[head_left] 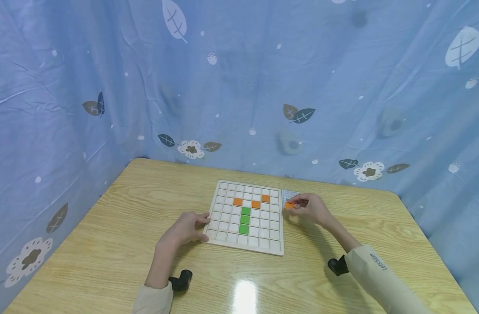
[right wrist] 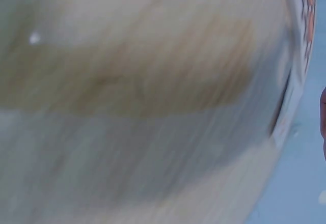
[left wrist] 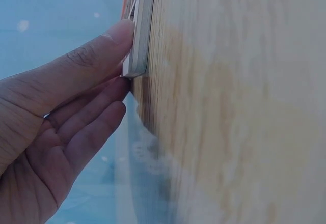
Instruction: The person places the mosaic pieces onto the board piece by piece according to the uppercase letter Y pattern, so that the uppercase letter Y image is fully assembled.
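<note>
A square wooden grid board [head_left: 263, 250] filled with white squares lies on the table. Three green tiles [head_left: 244, 220] form a column in it, with orange tiles [head_left: 256, 204] above and to the sides. My left hand [head_left: 186, 227] is at the board's left edge, its thumb [left wrist: 119, 33] touching the rim near the front corner and the other fingers loosely extended. Just beyond the right edge, my right hand [head_left: 312, 209] pinches an orange tile [head_left: 289, 205] between thumb and fingertips. In the right wrist view only a sliver of that hand shows.
Behind the right hand lies a gridded card [head_left: 289, 195], partly covered by it, beside the board's back right corner. The wooden table [head_left: 153, 192] meets a blue patterned curtain [head_left: 239, 87] at the back and sides. A black device [head_left: 181, 281] sits at each wrist.
</note>
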A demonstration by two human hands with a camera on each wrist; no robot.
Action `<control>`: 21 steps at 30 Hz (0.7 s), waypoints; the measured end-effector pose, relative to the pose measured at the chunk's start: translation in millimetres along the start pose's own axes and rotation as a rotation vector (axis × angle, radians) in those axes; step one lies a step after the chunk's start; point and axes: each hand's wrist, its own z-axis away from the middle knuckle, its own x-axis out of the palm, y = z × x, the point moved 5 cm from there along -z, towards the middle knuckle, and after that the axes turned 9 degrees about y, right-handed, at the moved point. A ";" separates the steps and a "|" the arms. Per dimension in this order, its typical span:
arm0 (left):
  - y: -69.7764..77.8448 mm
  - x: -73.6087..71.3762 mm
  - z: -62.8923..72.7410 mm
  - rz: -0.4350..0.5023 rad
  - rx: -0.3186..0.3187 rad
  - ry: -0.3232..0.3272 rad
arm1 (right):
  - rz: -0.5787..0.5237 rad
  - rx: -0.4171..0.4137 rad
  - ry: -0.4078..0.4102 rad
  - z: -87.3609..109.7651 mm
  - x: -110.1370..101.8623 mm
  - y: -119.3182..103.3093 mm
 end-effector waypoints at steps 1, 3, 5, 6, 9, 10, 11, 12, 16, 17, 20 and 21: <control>-0.5 -0.2 -0.1 -0.001 -0.001 0.002 | -0.009 -0.013 -0.006 -4.7 4.0 -3.3; -0.5 -0.9 0.1 -0.001 -0.003 0.003 | -0.032 -0.023 -0.011 -13.6 12.0 -9.5; -0.9 -0.5 -0.2 -0.004 -0.003 0.001 | -0.054 -0.024 -0.015 -21.8 19.9 -15.5; -0.9 -0.3 -0.4 -0.006 -0.003 -0.002 | -0.060 -0.024 -0.017 -25.5 23.9 -18.1; -0.9 1.1 -0.8 -0.005 -0.005 -0.007 | -0.072 -0.024 -0.021 -35.5 35.1 -25.7; -0.8 1.4 -0.9 -0.003 -0.004 -0.007 | -0.079 -0.018 -0.019 -38.6 38.9 -27.6; -0.8 1.7 -1.0 -0.005 -0.002 -0.006 | -0.088 -0.016 -0.022 -41.4 42.8 -29.5; -0.8 1.8 -1.0 -0.003 0.001 -0.004 | -0.096 -0.013 -0.024 -44.2 47.0 -31.1; -1.1 1.3 -1.0 0.000 0.006 0.003 | -0.120 0.000 -0.029 -55.8 63.9 -37.0; -1.3 1.2 -1.1 -0.001 0.009 0.003 | -0.126 0.000 -0.032 -58.4 68.2 -38.6; -1.8 1.2 -1.0 0.000 0.014 0.000 | -0.136 -0.008 -0.036 -65.3 80.1 -44.2; -2.0 1.5 -1.1 0.002 0.015 -0.003 | -0.142 -0.009 -0.038 -67.1 83.7 -45.9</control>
